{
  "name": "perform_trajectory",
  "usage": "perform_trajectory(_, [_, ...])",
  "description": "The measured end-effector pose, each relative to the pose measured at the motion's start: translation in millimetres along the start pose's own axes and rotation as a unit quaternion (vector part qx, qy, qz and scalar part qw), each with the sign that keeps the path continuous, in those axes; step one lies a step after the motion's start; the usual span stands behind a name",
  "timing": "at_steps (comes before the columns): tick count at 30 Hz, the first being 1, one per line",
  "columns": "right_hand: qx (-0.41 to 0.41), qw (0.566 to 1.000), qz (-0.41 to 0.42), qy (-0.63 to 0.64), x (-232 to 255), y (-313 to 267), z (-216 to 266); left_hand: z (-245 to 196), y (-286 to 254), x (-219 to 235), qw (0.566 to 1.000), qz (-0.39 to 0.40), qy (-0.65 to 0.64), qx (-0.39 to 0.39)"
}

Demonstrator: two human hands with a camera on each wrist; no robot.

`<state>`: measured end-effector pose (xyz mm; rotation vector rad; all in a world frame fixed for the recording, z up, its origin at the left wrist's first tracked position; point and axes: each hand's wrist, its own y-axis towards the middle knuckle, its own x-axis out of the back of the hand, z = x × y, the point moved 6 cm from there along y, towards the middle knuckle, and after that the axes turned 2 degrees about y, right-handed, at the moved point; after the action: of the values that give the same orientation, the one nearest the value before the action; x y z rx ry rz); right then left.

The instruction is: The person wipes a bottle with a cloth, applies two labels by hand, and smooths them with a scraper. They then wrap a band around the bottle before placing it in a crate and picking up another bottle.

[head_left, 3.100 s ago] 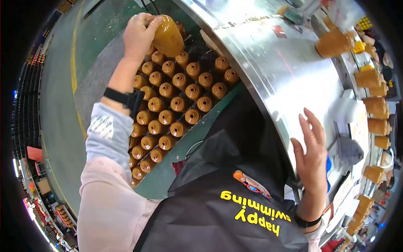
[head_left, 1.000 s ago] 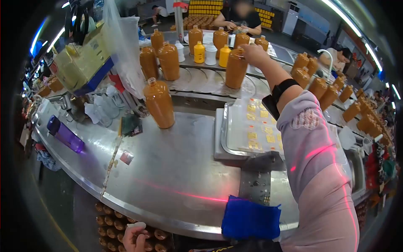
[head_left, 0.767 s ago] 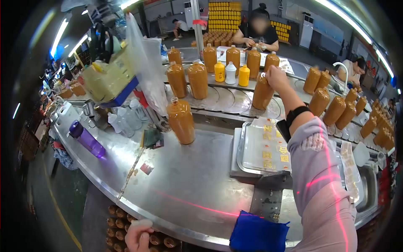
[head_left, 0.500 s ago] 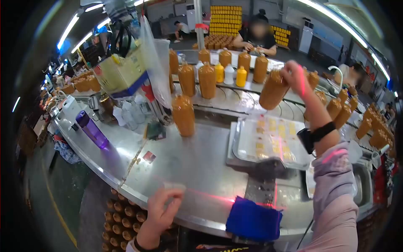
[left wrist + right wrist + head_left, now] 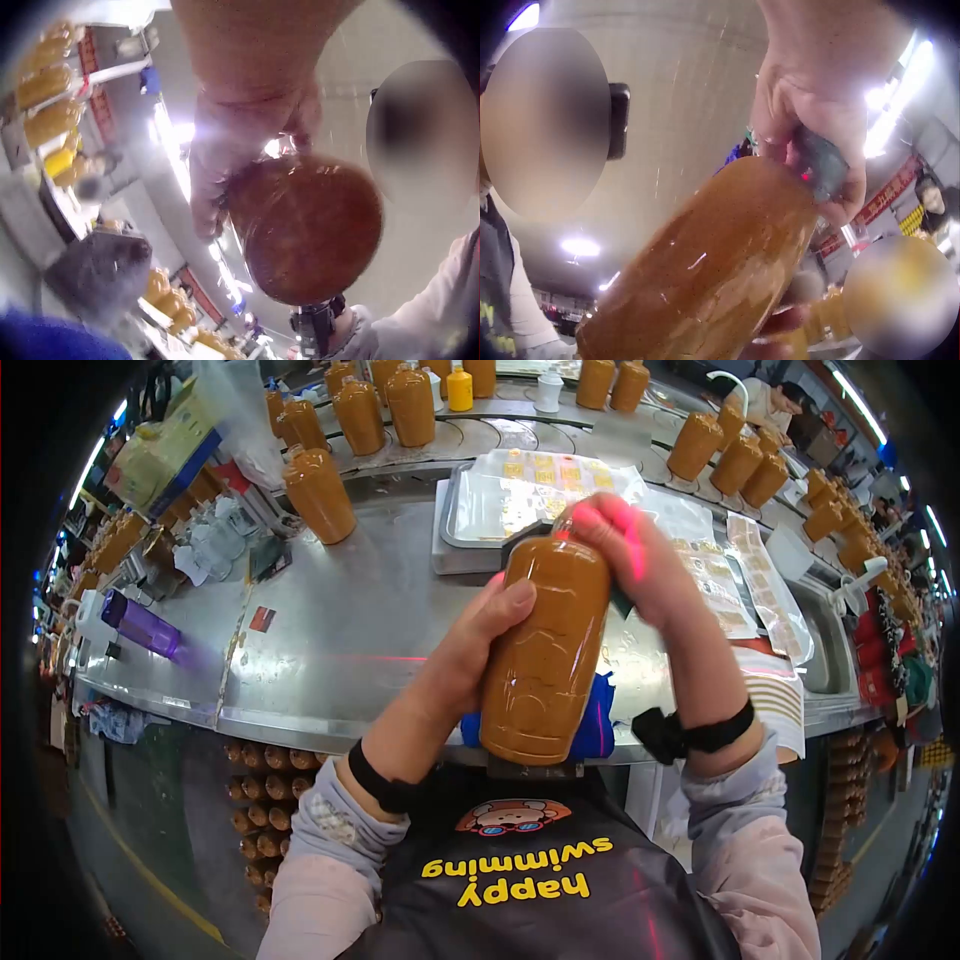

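A glossy brown bottle is held tilted in front of the apron, above the table's front edge. My left hand grips its body from the side, the thumb across the front near the shoulder. Its round base faces the camera in the left wrist view. My right hand is at the bottle's neck, fingers curled around a dark green pad pressed against the neck and shoulder. Red laser light falls on the right hand. A blue cloth lies behind the bottle, partly hidden.
On the steel table stand another brown bottle and a tray of gold labels. A purple drinking bottle is at the left, a sink at the right. More bottles line the conveyor behind; several fill racks below.
The right hand has brought the brown bottle from over the conveyor to the body. The left hand, free half a second ago, now grips it. The head view has tipped down.
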<state>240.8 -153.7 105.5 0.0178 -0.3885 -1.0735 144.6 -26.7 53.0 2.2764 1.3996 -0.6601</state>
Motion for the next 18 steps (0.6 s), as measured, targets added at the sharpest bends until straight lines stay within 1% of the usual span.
perform_trajectory(1, [-0.019,1.000,0.001,0.011,-6,-12,-14,8,-5,2,0.999,-0.048,-0.022,0.009])
perform_trajectory(3, [-0.063,0.997,0.004,0.051,-18,-35,-35,13,-5,5,0.997,-0.072,-0.015,0.020])
perform_trajectory(4, [-0.061,0.993,0.021,0.098,-24,-40,-42,14,-6,8,0.996,-0.085,-0.012,0.025])
perform_trajectory(7, [-0.080,0.991,0.006,0.109,-24,-38,-55,18,1,13,0.991,-0.125,-0.022,0.040])
perform_trajectory(9, [-0.098,0.988,-0.008,0.118,-22,-33,-60,19,8,16,0.991,-0.122,-0.031,0.045])
perform_trajectory(12, [-0.081,0.991,0.000,0.105,-19,-32,-51,18,9,17,0.991,-0.131,-0.026,0.030])
perform_trajectory(14, [-0.059,0.998,0.020,-0.012,-10,-33,-32,16,12,16,0.992,-0.125,-0.020,0.025])
perform_trajectory(16, [-0.027,0.993,0.022,-0.109,7,-33,-30,16,11,17,0.994,-0.105,-0.018,0.036])
perform_trajectory(18, [0.027,0.976,0.010,-0.215,36,-24,-31,18,16,25,0.990,-0.139,0.009,0.018])
